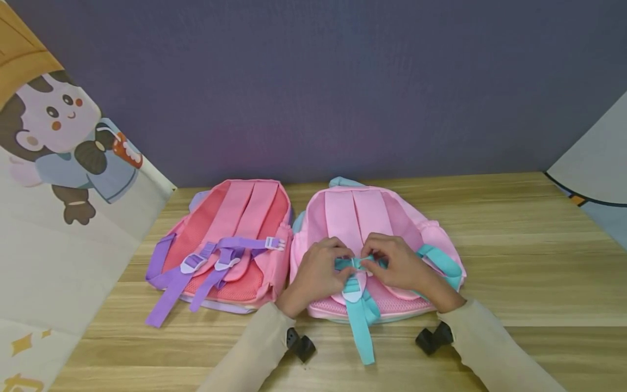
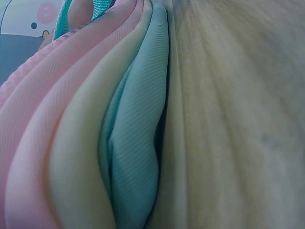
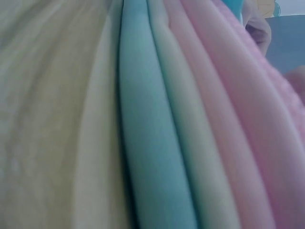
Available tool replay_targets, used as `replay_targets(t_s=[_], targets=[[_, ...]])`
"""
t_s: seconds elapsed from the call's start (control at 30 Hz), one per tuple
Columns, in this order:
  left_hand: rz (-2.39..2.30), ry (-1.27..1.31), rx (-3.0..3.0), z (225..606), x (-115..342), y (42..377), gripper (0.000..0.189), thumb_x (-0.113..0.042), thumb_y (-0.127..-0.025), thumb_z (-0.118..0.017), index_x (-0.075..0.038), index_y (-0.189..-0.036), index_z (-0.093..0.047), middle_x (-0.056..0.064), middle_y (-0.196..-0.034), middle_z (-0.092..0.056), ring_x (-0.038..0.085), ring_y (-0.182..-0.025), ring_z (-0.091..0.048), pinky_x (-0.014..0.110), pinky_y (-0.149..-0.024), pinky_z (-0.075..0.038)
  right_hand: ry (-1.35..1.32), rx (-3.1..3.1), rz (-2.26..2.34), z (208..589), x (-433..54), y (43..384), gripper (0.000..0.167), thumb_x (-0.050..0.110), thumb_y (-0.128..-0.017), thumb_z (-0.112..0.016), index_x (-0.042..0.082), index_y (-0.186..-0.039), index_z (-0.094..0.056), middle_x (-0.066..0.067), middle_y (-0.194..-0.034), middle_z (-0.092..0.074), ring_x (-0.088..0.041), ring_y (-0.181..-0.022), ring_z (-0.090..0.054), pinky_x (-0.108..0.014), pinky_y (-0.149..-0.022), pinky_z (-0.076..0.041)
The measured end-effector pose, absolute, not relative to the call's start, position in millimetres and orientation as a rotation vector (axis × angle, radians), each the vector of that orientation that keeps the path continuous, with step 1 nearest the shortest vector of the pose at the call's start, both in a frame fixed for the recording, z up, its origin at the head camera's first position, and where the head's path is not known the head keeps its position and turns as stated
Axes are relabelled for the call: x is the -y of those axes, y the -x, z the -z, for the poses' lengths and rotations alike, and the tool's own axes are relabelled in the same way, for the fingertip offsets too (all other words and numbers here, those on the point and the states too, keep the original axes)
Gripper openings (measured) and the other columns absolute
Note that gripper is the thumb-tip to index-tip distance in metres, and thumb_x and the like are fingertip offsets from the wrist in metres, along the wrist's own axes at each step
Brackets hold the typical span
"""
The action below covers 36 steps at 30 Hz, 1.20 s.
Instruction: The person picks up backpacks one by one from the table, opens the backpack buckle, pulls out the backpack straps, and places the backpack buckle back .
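Observation:
A light pink backpack lies on the table with its shoulder straps facing up. Over its lower middle, my left hand pinches a teal strap between thumb and fingers. Just across from it, my right hand pinches the same strap's other side, the fingertips of both hands close together. Small pale parts show between them, partly covered by the fingers. Below hangs a white adjuster with a loose teal webbing end. Both wrist views mostly show the bag's pink, cream and teal lower edge.
Left of the pink bag lies a coral backpack with purple straps and a white buckle. Another teal strap loops at the pink bag's right side. A dark panel stands behind the wooden table.

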State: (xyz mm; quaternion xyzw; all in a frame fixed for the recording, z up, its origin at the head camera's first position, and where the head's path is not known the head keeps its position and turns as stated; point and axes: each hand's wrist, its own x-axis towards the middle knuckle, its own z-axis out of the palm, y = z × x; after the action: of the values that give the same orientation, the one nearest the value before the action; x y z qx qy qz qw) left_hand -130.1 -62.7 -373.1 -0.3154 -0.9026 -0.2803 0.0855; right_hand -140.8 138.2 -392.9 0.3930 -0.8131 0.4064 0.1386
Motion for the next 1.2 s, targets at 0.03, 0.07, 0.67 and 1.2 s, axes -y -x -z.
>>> replay_targets(t_s=[0.03, 0.07, 0.67, 1.2], targets=[[0.834, 0.939, 2.693, 373.2, 62.6, 130.1, 0.015, -0.016, -0.077, -0.074, -0.011, -0.09, -0.075, -0.003, -0.087, -0.065, 0.013, -0.085, -0.057, 0.028, -0.078, -0.046, -1.136, 2.349, -1.177, 393.3, -138.3, 141.1, 0.021, -0.002, -0.077, -0.07, 0.015, -0.08, -0.059, 0.008, -0.076, -0.055, 0.0, -0.066, -0.047, -0.02, -0.059, -0.045], [0.833, 0.938, 2.695, 373.3, 62.4, 130.1, 0.015, -0.016, -0.077, -0.073, -0.011, -0.091, -0.075, -0.003, -0.087, -0.065, 0.013, -0.085, -0.057, 0.028, -0.078, -0.046, -1.134, 2.348, -1.179, 393.5, -138.5, 141.3, 0.021, -0.003, -0.077, -0.07, 0.015, -0.079, -0.059, 0.008, -0.076, -0.055, 0.0, -0.067, -0.047, -0.021, -0.059, -0.046], [0.851, 0.924, 2.721, 374.1, 63.5, 129.9, 0.017, -0.016, -0.078, -0.073, -0.01, -0.094, -0.075, -0.002, -0.091, -0.066, 0.013, -0.087, -0.058, 0.029, -0.08, -0.046, -1.128, 2.389, -1.275, 390.6, -138.2, 139.3, 0.019, 0.003, -0.081, -0.072, 0.012, -0.094, -0.063, 0.003, -0.086, -0.06, -0.008, -0.077, -0.056, -0.025, -0.066, -0.053], [0.866, 0.932, 2.696, 374.6, 62.5, 129.5, 0.014, -0.015, -0.077, -0.074, -0.012, -0.091, -0.075, -0.003, -0.087, -0.066, 0.013, -0.086, -0.058, 0.029, -0.079, -0.046, -1.103, 2.403, -1.143, 389.6, -136.4, 136.9, 0.018, -0.002, -0.079, -0.07, 0.013, -0.083, -0.061, 0.008, -0.08, -0.059, -0.001, -0.073, -0.052, -0.022, -0.064, -0.049]])
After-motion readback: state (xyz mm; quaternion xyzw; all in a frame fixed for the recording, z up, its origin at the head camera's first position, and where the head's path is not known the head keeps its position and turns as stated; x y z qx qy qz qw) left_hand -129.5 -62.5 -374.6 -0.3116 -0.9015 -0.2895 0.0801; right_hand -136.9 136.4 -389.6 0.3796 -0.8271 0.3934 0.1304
